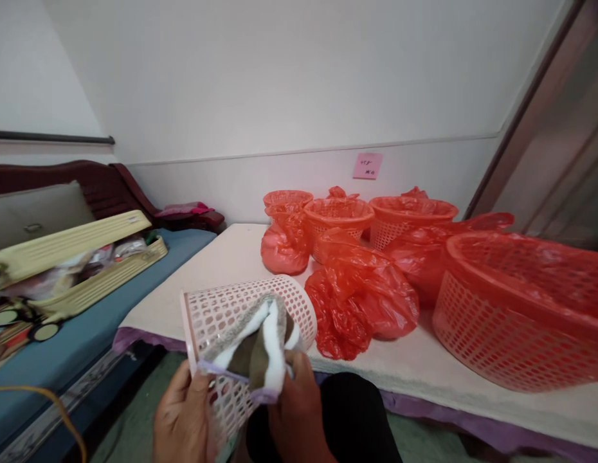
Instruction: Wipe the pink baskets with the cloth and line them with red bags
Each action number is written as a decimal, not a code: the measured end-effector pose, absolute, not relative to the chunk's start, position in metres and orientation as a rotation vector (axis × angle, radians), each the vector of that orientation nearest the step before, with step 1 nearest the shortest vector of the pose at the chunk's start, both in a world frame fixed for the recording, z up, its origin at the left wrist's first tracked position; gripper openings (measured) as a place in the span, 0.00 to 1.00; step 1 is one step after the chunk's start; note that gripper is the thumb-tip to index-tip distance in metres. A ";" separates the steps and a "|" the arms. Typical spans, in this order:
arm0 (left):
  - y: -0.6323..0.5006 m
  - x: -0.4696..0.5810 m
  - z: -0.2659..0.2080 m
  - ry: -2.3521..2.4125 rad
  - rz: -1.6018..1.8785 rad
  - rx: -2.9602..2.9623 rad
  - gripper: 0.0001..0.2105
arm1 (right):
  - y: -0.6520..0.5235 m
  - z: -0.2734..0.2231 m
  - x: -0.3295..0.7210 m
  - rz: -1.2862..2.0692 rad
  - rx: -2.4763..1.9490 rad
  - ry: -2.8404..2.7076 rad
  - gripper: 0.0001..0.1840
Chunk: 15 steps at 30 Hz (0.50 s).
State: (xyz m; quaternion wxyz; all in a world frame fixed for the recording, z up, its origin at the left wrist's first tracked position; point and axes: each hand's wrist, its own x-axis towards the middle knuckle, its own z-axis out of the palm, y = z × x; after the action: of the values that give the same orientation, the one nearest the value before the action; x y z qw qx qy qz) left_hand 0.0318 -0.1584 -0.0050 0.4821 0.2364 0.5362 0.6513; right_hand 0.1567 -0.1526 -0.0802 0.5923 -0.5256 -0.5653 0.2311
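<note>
A pale pink lattice plastic basket (202, 308) lies tilted on its side at the front edge of the white-topped bed. My left hand (181, 411) is closed on its rim, with the thumb at the corner of a striped towel (272, 341). The towel is grey, white and brown with purple edging, and lies bunched against the basket's side. My right hand (299, 402) grips the towel near its lower end; some of those fingers are hidden in its folds. Just right of the basket sits a crumpled red plastic bag (361, 296), full of something I cannot make out.
Several red lattice baskets lined with red bags stand behind and to the right, the nearest a large basket (511, 321). Another tied red bag (284, 247) sits further back. At left, an open yellow suitcase (87, 257) lies on a blue bed. A pink note (368, 166) is on the wall.
</note>
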 end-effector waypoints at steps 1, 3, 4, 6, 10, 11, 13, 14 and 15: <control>-0.159 0.031 -0.004 1.303 1.570 0.554 0.34 | -0.146 -0.084 0.169 0.432 -1.247 -1.339 0.08; -0.161 0.030 -0.002 1.304 1.566 0.533 0.31 | -0.133 -0.094 0.192 0.204 -1.344 -1.365 0.09; -0.162 0.030 -0.001 1.305 1.572 0.530 0.29 | -0.127 -0.099 0.202 0.136 -1.396 -1.349 0.10; -0.163 0.031 0.001 1.283 1.579 0.525 0.26 | -0.118 -0.105 0.212 0.092 -1.475 -1.296 0.12; -0.157 0.033 0.000 1.277 1.626 0.499 0.21 | -0.130 -0.103 0.192 0.244 -1.437 -1.271 0.16; -0.154 0.033 0.000 1.276 1.637 0.495 0.19 | -0.139 -0.100 0.180 0.320 -1.369 -1.291 0.16; -0.147 0.034 0.002 1.265 1.673 0.468 0.14 | -0.159 -0.096 0.152 0.459 -1.183 -1.335 0.20; -0.144 0.034 0.004 1.264 1.694 0.433 0.12 | -0.169 -0.095 0.139 0.508 -1.124 -1.349 0.20; -0.142 0.034 0.006 1.276 1.705 0.387 0.11 | -0.178 -0.095 0.127 0.552 -1.124 -1.346 0.21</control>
State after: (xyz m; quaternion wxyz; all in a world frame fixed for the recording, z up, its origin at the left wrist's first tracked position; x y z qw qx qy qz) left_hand 0.0343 -0.1415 0.0064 0.4695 0.1579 0.5205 0.6955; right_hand 0.1272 -0.1778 -0.0951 0.6065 -0.4862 -0.5821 0.2386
